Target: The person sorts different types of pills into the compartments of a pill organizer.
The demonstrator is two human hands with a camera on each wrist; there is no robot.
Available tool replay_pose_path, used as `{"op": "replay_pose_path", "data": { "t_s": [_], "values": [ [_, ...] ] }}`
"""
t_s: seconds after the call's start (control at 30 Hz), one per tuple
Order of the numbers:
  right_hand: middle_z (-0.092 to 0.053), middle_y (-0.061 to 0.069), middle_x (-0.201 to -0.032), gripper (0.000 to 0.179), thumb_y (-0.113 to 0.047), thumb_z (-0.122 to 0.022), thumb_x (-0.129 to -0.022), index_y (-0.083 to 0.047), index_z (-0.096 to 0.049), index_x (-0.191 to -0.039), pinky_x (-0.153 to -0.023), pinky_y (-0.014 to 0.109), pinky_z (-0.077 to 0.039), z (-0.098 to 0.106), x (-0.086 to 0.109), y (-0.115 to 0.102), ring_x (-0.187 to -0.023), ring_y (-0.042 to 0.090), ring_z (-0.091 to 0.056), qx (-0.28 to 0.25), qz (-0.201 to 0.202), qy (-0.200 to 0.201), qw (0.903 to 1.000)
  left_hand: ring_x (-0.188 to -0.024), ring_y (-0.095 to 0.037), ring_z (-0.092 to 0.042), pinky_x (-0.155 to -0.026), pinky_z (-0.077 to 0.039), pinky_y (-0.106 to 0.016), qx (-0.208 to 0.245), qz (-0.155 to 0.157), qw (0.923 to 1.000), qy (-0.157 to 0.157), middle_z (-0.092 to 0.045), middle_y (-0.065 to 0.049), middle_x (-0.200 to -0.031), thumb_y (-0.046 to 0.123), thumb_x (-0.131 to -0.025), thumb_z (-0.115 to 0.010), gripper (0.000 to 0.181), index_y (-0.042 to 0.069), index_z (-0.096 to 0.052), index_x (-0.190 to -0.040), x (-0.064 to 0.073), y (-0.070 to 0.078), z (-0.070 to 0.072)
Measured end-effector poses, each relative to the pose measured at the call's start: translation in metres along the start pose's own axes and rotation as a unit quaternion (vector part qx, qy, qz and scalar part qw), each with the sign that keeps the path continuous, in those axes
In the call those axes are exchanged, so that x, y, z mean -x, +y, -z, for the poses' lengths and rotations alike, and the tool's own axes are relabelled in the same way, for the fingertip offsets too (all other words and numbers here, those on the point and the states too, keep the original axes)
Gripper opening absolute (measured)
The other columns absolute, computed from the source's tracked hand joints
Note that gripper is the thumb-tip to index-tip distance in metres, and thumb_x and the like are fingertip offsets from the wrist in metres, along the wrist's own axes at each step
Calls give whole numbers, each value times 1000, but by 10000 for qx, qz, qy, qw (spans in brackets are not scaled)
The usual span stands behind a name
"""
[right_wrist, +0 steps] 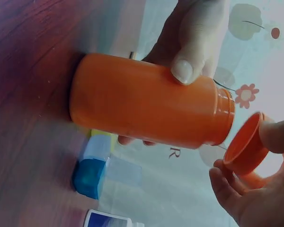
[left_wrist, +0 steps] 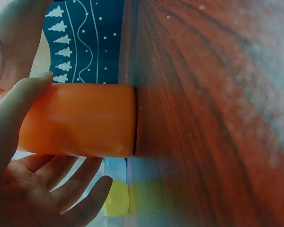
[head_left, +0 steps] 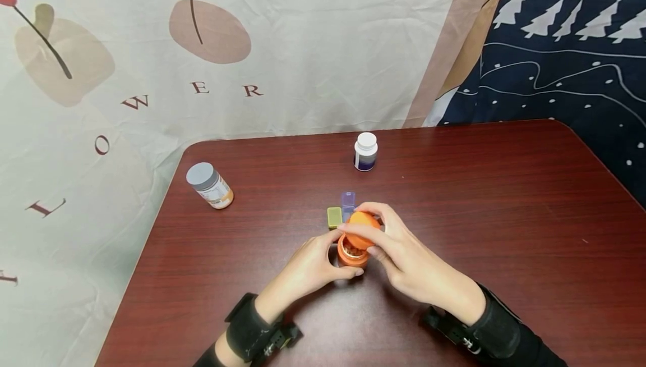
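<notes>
An orange bottle (head_left: 345, 257) stands upright on the table, its mouth uncovered and small brownish pieces showing inside. My left hand (head_left: 314, 259) grips it round the side near the top, thumb across the front, as the left wrist view shows with the bottle (left_wrist: 83, 120) filling the grasp. Just above the mouth, my right hand (head_left: 406, 252) pinches the orange cap (head_left: 362, 231) between thumb and fingers. In the right wrist view the cap (right_wrist: 246, 146) is tilted and apart from the threaded neck. Behind the bottle is a pill organizer (head_left: 335, 217), partly hidden, with one purple lid (head_left: 348, 199) raised.
A white bottle with a dark blue label (head_left: 365, 152) stands near the table's back edge. Farther left is a white bottle with a grey cap (head_left: 210, 186). The brown wooden table (head_left: 504, 204) meets a hanging printed cloth (head_left: 323, 47) at the back.
</notes>
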State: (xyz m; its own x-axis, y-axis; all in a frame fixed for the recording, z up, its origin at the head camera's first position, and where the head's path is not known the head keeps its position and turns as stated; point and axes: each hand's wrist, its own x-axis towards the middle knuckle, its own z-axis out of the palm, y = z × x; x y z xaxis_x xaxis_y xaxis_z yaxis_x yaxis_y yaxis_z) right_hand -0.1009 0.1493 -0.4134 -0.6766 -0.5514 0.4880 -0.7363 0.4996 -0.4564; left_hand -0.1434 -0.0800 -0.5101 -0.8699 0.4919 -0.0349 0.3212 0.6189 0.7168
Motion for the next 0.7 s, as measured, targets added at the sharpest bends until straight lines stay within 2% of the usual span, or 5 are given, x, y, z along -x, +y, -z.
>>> {"op": "replay_pose_path", "data": {
  "t_s": [0.13, 0.23, 0.33, 0.57, 0.7],
  "values": [
    [-52, 12, -147, 38, -23, -60, -113, -13, -55, -150, -104, 24, -54, 6, 2, 2, -124, 21, -61, -244, -374, 343, 9984, -111, -2, -71, -99, -60, -31, 34, -30, 10000, 16, -77, 15, -126, 52, -81, -98, 71, 28, -70, -142, 0, 3, 0],
    [-54, 13, -147, 55, -2, -80, -99, -6, -51, -144, -108, 11, -49, 11, 8, 5, -120, 20, -63, -334, -685, 522, 9957, -114, -2, -70, -102, -59, -32, 108, 29, 9999, -39, -77, 16, -128, 52, -81, -99, 70, 29, -70, -141, 0, 4, -1],
    [-57, 11, -144, 65, 10, -86, -87, -5, -51, -139, -109, 5, -46, 15, 17, 9, -118, 17, -63, -237, -989, 513, 9935, -116, -3, -70, -104, -59, -32, 144, 74, 9998, -90, -76, 15, -131, 51, -81, -99, 72, 29, -70, -143, 1, 5, -1],
    [-68, 0, -135, 49, -11, -88, -93, -17, -66, -136, -90, 38, -64, 25, 40, 20, -109, 14, -68, 691, -1752, -182, 9819, -117, -5, -70, -104, -59, -33, 60, 216, 9997, -70, -76, 14, -132, 50, -81, -99, 73, 29, -69, -144, 2, 8, 1],
    [-74, 1, -129, 39, -14, -96, -86, -21, -67, -112, -82, 36, -64, 31, 50, 27, -102, 16, -72, 961, -1859, -411, 9770, -117, -5, -69, -106, -58, -34, 100, 234, 9996, -107, -76, 14, -133, 49, -81, -99, 74, 29, -69, -145, 1, 10, 2]
  ]
}}
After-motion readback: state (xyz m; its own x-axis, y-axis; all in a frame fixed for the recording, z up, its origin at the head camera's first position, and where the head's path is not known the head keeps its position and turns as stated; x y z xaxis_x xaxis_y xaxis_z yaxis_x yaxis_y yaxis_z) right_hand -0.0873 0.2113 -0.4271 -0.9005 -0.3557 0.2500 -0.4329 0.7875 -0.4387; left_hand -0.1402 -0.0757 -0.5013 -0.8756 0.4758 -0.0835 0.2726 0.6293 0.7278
